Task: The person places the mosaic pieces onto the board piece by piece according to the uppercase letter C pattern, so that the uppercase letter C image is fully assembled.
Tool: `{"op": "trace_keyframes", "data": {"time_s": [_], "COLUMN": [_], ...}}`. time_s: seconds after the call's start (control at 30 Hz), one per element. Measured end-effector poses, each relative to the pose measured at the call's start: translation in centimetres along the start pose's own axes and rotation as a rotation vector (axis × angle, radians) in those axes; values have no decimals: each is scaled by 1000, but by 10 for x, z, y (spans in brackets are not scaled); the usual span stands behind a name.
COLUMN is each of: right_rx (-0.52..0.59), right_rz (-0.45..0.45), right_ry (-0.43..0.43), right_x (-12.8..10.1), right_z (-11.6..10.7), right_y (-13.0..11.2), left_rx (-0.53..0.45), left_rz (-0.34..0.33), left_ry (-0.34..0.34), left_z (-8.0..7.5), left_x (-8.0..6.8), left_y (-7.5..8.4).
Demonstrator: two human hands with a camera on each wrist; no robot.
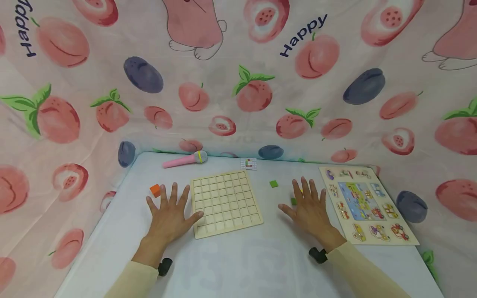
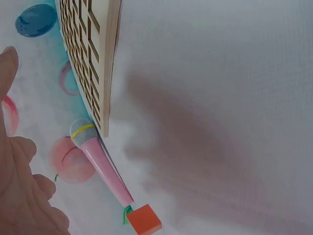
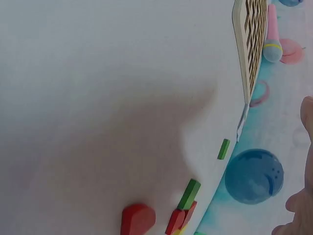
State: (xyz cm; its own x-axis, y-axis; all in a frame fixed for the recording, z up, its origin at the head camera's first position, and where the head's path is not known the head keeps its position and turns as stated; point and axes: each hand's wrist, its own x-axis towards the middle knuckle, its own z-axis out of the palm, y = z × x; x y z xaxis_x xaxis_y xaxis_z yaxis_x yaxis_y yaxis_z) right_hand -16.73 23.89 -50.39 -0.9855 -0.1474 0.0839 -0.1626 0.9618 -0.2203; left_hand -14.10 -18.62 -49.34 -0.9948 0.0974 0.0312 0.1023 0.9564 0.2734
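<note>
My left hand [image 1: 169, 219] hovers over the white table with its fingers spread, its thumb overlapping the left edge of a wooden grid board [image 1: 227, 203] in the head view. Just beyond its fingertips sits an orange block [image 1: 155, 190], which also shows in the left wrist view. On the other side of the board, my right hand [image 1: 311, 212] is raised with fingers spread, holding nothing. Beneath it, partly hidden, lie a green block [image 3: 189, 194], red pieces [image 3: 138, 219] and a bit of yellow. A small green tile [image 1: 273, 183] lies between the board and that hand.
A pink toy microphone [image 1: 185, 159] lies at the back left. Behind the board is a small card [image 1: 248, 164] with a coloured L-like figure. At the right lies a wooden picture puzzle [image 1: 367, 207]. A fruit-print cloth [image 1: 231, 54] rises behind the table.
</note>
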Motion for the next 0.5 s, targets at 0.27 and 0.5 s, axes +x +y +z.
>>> {"op": "trace_keyframes", "data": {"time_s": [0.27,0.5], "right_rx": [39,127], "right_rz": [-87,-257], "right_ry": [-29,-246], "right_x": [13,26], "right_z": [18,35], "right_y": [-28,-63], "left_rx": [-43,-88], "left_rz": [-15,36], "left_ry": [-32,-157], "left_z": [18,39], "left_x": [4,7], "left_y": [12,26]}}
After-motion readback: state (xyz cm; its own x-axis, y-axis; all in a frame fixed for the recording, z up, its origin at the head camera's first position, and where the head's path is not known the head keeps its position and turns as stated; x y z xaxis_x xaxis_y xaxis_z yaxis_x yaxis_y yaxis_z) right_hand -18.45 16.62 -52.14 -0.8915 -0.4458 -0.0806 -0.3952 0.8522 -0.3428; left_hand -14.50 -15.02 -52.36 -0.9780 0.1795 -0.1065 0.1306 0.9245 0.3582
